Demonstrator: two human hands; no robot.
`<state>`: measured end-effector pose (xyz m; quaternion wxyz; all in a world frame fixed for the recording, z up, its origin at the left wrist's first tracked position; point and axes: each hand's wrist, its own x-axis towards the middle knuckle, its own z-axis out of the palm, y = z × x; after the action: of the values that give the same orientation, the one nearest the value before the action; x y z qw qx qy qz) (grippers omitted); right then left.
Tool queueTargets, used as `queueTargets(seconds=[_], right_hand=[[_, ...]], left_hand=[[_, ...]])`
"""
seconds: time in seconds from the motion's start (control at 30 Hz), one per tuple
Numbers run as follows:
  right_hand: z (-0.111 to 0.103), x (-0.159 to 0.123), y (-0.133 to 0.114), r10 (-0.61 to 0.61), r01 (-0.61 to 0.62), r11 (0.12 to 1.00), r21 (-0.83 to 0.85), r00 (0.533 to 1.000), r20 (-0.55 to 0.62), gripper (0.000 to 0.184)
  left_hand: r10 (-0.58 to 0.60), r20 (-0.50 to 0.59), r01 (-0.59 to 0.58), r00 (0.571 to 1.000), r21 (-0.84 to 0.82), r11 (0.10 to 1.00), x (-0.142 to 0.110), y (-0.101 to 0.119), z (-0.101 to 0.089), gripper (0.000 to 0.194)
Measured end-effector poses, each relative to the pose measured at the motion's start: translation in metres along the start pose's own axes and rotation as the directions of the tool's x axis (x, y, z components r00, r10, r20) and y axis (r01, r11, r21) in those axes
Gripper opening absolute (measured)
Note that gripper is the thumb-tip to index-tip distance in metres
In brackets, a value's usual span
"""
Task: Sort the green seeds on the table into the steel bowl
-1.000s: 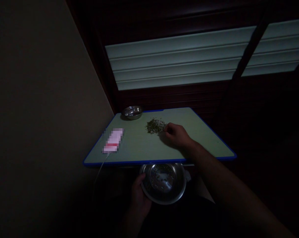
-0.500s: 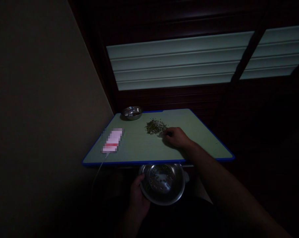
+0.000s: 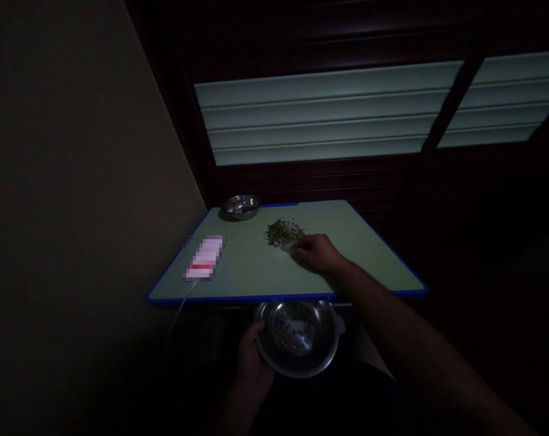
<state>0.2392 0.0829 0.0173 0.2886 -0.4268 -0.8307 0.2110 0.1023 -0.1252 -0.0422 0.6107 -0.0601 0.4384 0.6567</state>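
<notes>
My left hand point(image 3: 254, 360) grips the left rim of a large metal bowl point(image 3: 326, 357) below the table's front edge, thumb over the rim. Small bits lie scattered on the bowl's shiny bottom. Over the table, my right hand point(image 3: 317, 251) is closed, its fingertips pinching a small pale flat piece point(image 3: 288, 247) whose kind I cannot make out in the dim light. This piece is at the near edge of a loose heap of small greenish-brown grains point(image 3: 281, 232), just left of my fingers.
The pale green tabletop point(image 3: 238, 272) has a blue rim. A smaller metal bowl point(image 3: 241, 208) stands at its far left corner. A blurred-out phone-like object point(image 3: 205, 257) lies at the left with a white cable point(image 3: 179, 315) hanging over the front edge. Behind is a slatted panel point(image 3: 320, 115).
My right hand has shifted slightly left along the near side of the grains, and the pale piece has moved with it. My left hand still holds the large bowl in the same place.
</notes>
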Motion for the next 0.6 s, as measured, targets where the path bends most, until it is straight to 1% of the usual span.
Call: queueTargets(seconds=[0.17,0.43,0.5,0.6], right_hand=[[-0.0047,-0.0002,0.0001,0.063,-0.067,0.996,-0.055,0.995,-0.072,0.017],[-0.0077,0.0011,0.0006,0.11,-0.136,0.974,-0.182,0.983,-0.146,0.017],[-0.0081,0.0005,0.0006,0.106,-0.136,0.972,-0.194,0.982,-0.156,0.018],[-0.0077,-0.0002,0.0014,0.074,-0.102,0.978,-0.184,0.986,-0.151,0.019]], left_hand=[[0.007,-0.003,-0.007,1.0,-0.003,1.0,0.0014,-0.001,-0.0025,0.019],[0.014,-0.004,-0.014,1.0,-0.006,1.0,0.002,-0.0019,-0.0033,0.018],[0.016,-0.003,-0.016,1.0,-0.007,1.0,0.002,-0.002,-0.0031,0.017],[0.018,-0.003,-0.018,1.0,-0.01,1.0,0.0024,-0.0024,-0.0028,0.016]])
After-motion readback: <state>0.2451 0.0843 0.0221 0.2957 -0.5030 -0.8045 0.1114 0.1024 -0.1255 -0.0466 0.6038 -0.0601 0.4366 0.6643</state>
